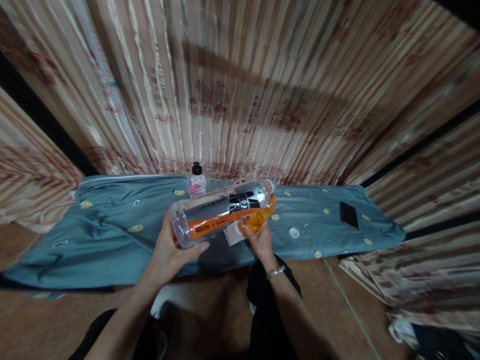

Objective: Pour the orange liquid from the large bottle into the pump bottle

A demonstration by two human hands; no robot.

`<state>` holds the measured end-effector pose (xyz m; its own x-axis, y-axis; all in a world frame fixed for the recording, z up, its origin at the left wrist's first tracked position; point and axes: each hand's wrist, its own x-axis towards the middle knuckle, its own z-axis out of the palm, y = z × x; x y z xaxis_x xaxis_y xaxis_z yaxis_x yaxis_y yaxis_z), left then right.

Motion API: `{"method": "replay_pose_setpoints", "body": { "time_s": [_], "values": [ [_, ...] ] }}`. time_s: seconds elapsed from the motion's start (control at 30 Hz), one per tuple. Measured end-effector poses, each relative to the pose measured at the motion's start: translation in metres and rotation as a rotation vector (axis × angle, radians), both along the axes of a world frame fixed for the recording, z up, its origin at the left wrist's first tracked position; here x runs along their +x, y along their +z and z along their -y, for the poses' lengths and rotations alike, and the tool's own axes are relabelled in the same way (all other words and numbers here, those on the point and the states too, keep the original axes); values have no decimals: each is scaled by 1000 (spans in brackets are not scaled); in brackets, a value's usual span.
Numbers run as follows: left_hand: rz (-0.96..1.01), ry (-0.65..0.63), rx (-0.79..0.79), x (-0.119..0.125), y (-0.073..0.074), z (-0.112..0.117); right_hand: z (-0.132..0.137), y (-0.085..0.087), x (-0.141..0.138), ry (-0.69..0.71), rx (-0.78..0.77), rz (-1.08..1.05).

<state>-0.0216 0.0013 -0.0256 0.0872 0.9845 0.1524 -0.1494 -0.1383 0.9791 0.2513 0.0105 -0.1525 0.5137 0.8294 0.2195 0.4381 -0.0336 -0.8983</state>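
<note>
A large clear plastic bottle (221, 210) with an orange, silver and black label is tilted above the cloth-covered surface, its neck up to the right. My left hand (174, 250) is closed around its base end, thumb along the near side. In my right hand (260, 242) is a bumpy yellow-orange thing (257, 220), pressed against or just under the bottle's near side; its kind I cannot make out. Part of it is hidden by the bottle. A white cloth or tissue (233, 235) with a scalloped edge shows below the bottle, between my hands.
Behind the large bottle stands a small clear bottle (197, 181) with a black cap and pink label. A dark phone (349, 215) lies to the right on the teal patterned cloth (112, 215). Striped curtains (225, 100) hang close behind, and dark poles frame both sides.
</note>
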Motion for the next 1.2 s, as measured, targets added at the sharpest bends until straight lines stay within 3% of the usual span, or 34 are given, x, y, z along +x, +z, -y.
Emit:
{"method": "replay_pose_setpoints", "body": {
  "time_s": [0.37,0.67,0.97,1.2],
  "values": [
    [-12,9,11,-4,-6,0,1,10,-3,-49,-125,-25],
    [-69,-14,-4,-3,19,0,0,12,-2,-70,-86,38],
    [33,-11,-32,3,3,0,2,11,-4,-50,-79,28],
    [14,-47,-86,5,22,5,0,8,-1,-46,-68,15]
  ]
}}
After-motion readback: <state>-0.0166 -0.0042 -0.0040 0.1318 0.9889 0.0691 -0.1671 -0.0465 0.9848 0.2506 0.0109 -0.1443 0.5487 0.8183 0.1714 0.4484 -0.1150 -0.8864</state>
